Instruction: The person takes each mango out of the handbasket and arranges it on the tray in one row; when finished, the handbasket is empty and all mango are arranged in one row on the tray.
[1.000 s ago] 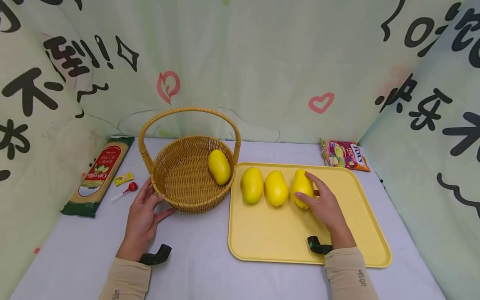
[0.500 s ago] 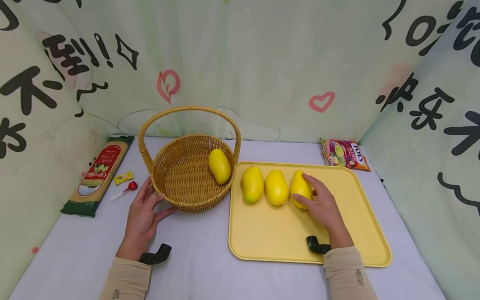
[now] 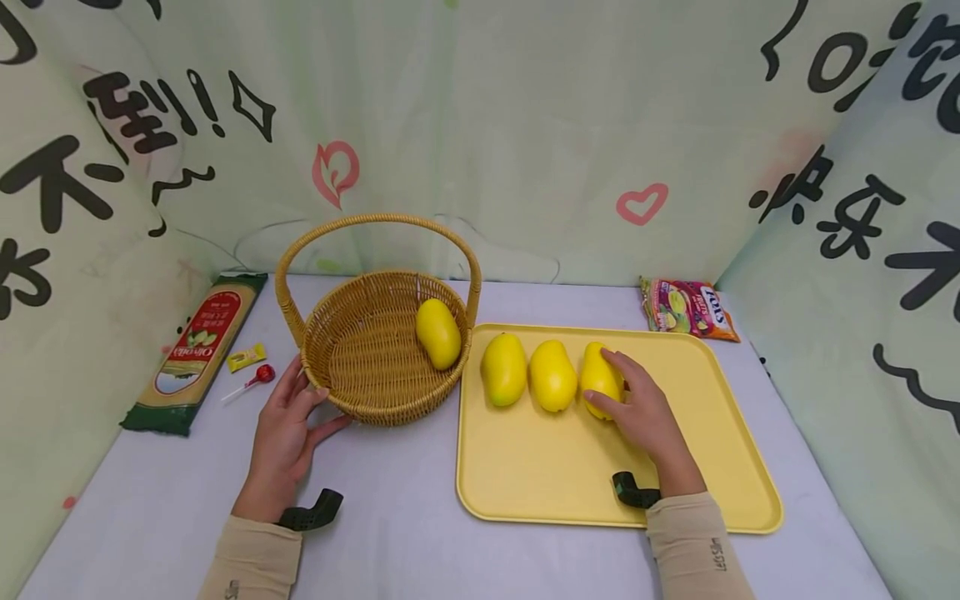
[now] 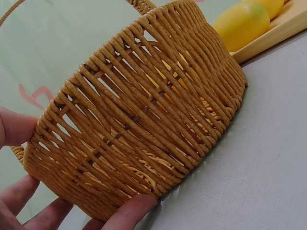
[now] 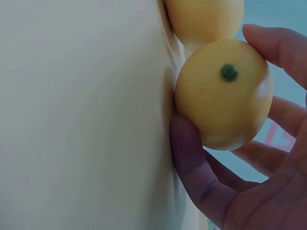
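Note:
My left hand [image 3: 283,425] holds the near left side of a brown wicker basket [image 3: 378,412], with fingers at its rim and lower wall. In the left wrist view, fingertips [image 4: 136,208] lie against the basket's weave [image 4: 129,110]. One yellow mango [image 3: 438,333] lies inside the basket, on its right. On the yellow tray [image 3: 547,475], my right hand [image 3: 645,408] grips the rightmost of three mangoes [image 3: 602,379]. The right wrist view shows thumb and fingers around this mango [image 5: 223,96], its green stem spot facing the camera. Another mango [image 3: 553,375] and a greener-tipped mango [image 3: 504,369] sit to its left.
A long green-and-tan packet [image 3: 201,350] lies at the far left, beside a small yellow candy [image 3: 247,357] and a red lollipop [image 3: 264,373]. Behind the tray's right part is a purple snack bag [image 3: 686,310]. A printed curtain [image 3: 487,125] encloses the back and sides.
My right hand and the mango in its grip have shifted very slightly left and toward me on the tray. The left hand and basket have stayed in place.

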`<state>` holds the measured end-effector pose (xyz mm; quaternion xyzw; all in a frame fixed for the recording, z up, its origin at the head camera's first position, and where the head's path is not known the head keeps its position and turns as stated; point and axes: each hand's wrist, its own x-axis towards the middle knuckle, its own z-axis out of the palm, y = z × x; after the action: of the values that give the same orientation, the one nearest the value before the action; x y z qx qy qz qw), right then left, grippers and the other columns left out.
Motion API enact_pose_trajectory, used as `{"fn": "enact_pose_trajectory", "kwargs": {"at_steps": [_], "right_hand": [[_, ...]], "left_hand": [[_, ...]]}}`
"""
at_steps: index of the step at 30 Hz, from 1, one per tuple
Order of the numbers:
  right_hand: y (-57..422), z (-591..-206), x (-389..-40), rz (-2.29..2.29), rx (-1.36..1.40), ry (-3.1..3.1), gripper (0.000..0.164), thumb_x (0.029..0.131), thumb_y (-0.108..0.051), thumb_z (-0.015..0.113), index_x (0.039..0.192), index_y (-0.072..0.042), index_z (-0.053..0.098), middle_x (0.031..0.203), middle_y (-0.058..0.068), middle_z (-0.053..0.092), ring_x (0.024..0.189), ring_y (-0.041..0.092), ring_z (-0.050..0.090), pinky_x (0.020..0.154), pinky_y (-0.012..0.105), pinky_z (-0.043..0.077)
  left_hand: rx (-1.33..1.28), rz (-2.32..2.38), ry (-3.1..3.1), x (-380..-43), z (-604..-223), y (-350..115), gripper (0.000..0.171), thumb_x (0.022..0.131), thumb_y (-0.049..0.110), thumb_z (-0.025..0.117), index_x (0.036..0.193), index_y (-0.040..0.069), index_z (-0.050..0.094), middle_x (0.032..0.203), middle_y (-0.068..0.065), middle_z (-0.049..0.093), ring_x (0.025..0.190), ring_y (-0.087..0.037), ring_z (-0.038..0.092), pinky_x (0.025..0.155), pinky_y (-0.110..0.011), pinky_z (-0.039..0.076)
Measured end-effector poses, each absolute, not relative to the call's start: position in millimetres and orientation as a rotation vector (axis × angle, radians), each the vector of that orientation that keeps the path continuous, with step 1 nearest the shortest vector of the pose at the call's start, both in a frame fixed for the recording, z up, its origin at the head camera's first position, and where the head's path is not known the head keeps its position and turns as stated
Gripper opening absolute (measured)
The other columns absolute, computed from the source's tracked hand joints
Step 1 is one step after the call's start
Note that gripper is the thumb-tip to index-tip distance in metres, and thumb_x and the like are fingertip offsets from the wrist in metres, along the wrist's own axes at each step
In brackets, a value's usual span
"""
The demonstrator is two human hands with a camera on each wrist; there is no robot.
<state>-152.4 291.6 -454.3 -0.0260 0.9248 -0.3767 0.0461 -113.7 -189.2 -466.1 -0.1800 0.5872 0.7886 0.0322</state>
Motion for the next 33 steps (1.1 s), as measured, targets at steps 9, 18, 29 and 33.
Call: {"fn": "enact_pose_trajectory", "kwargs": {"at_steps": [9,18,29,33], "right_hand": [[291.6,-452.7,-152.2,-1.112,-0.061,2.803,0.082,0.101,-0.041,0.07,0.167,-0.013,0.031,0.174,0.024,0.022,0.159,0.05,0.021,0.128,0.069,0.023],[291.2,-451.9,-151.4,-1.1,-0.044,2.79,0.086,0.1,-0.045,0.07,0.168,-0.015,0.028,0.175,0.024,0.019,0.158,0.05,0.023,0.127,0.069,0.026],[292.7,-451.2,-150.3,-1.148,0.02,2.743,0.09,0.099,-0.054,0.068,0.17,-0.022,0.023,0.176,0.019,0.021,0.149,0.051,0.039,0.121,0.07,0.037],[294.3,-447.1,-148.6,-1.155,0.06,2.73,0.091,0.098,-0.056,0.068,0.171,-0.026,0.022,0.177,0.017,0.021,0.148,0.051,0.041,0.117,0.07,0.042]], "left_hand": [[-0.559,2.43,1.805,-113.8,-468.1,-189.7,0.071,0.109,0.012,0.048,0.165,0.05,0.025,0.177,0.01,0.021,0.157,-0.024,0.037,0.101,-0.055,0.057],[-0.569,2.424,1.816,-114.2,-468.3,-189.1,0.071,0.109,0.012,0.048,0.165,0.049,0.025,0.178,0.009,0.02,0.156,-0.027,0.039,0.1,-0.055,0.058],[-0.55,2.447,1.805,-114.6,-468.0,-190.0,0.07,0.109,0.011,0.049,0.165,0.048,0.027,0.177,0.008,0.022,0.154,-0.026,0.04,0.1,-0.055,0.058],[-0.546,2.451,1.804,-115.0,-467.9,-190.1,0.071,0.109,0.011,0.049,0.165,0.048,0.027,0.177,0.008,0.023,0.154,-0.026,0.041,0.1,-0.055,0.058]]}}
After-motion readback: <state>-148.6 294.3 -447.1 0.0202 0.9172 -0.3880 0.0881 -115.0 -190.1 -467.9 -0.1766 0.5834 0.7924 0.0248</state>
